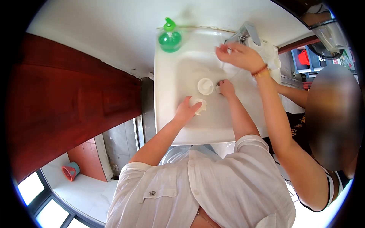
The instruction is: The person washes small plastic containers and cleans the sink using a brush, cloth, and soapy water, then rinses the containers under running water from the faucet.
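In the white sink point(167, 125), my left hand point(187, 109) holds a small white cup-like piece point(202, 107) between thumb and fingers. My right hand point(227, 88) is closed on a small white object point(218, 89), mostly hidden by the fingers. Between and just above my hands lies a round white cup point(205, 86) with something pale inside it. Another person's hand point(243, 57), with a red bracelet, is raised in front of the faucet point(246, 33), blurred by motion.
A green soap bottle point(170, 41) stands at the sink's back left corner. The other person point(296, 125) is close on the right, an arm reaching over the sink. A dark red door point(76, 98) is at left, and a bucket point(71, 171) lies lower left.
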Demonstrator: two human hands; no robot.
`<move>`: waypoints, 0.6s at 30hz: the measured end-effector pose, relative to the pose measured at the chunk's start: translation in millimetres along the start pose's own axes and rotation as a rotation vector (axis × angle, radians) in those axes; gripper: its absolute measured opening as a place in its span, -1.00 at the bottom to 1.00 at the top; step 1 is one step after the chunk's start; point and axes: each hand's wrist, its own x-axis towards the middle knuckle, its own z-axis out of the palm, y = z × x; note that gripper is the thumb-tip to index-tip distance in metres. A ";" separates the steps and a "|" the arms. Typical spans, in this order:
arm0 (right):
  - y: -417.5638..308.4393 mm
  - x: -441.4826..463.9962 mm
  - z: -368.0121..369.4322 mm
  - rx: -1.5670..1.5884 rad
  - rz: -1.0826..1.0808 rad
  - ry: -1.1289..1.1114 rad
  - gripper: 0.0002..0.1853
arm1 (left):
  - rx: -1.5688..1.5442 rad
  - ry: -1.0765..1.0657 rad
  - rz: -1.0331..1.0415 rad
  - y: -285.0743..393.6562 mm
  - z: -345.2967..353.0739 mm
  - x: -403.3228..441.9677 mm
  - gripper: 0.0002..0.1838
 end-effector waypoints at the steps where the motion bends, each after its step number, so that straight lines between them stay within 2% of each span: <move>1: 4.4 4.2 -4.1 0.175 0.107 -0.204 -0.61 | 0.009 -0.008 0.009 -1.2 5.4 4.8 -0.34; 2: 8.1 6.9 -8.3 0.352 0.209 -0.406 -0.57 | -0.001 0.014 0.014 -4.0 11.6 10.5 -0.28; 3: 12.0 3.5 -8.3 0.361 0.213 -0.393 -0.57 | -0.010 0.035 0.021 -6.5 17.1 16.6 -0.21; 5: 24.8 -20.7 -21.0 0.853 0.450 -0.315 -0.58 | 0.057 -0.048 0.004 7.5 33.8 14.0 -0.22; 6: 29.3 -32.9 -27.7 0.863 0.450 -0.299 -0.58 | 0.115 -0.119 -0.023 12.1 38.5 14.4 -0.22; 7: 35.2 -44.7 -38.1 0.877 0.403 -0.344 -0.62 | 0.126 -0.126 -0.009 5.6 46.6 23.3 -0.22; 9: 42.3 -68.2 -59.0 0.893 0.353 -0.378 -0.65 | 0.454 0.072 0.276 -16.1 63.0 40.2 -0.26; 11: 33.2 -83.2 -60.4 1.045 0.251 -0.276 -0.77 | 0.399 0.046 0.278 -20.3 61.5 45.4 -0.30; 12: 21.9 -91.2 -77.2 1.052 0.249 -0.268 -0.77 | 0.338 0.023 0.257 -18.1 63.6 39.2 -0.34; 14: -12.9 -104.4 -100.4 1.208 0.090 -0.215 -0.83 | 0.288 -0.002 0.286 -9.0 58.6 22.2 -0.40; 15: -26.1 -101.4 -101.7 1.216 0.081 -0.206 -0.83 | 0.230 -0.026 0.310 -2.9 55.9 15.0 -0.46; 16: -40.5 -94.8 -103.1 1.102 -0.037 -0.182 -0.81 | 0.237 -0.022 0.320 -0.3 53.2 9.5 -0.46; 17: -56.9 -80.7 -88.3 0.987 -0.152 -0.159 -0.78 | 0.213 -0.035 0.312 -8.2 42.9 15.9 -0.55; 18: -69.6 -76.4 -88.1 0.993 -0.160 -0.157 -0.78 | 0.185 -0.049 0.301 -8.8 40.6 7.7 -0.64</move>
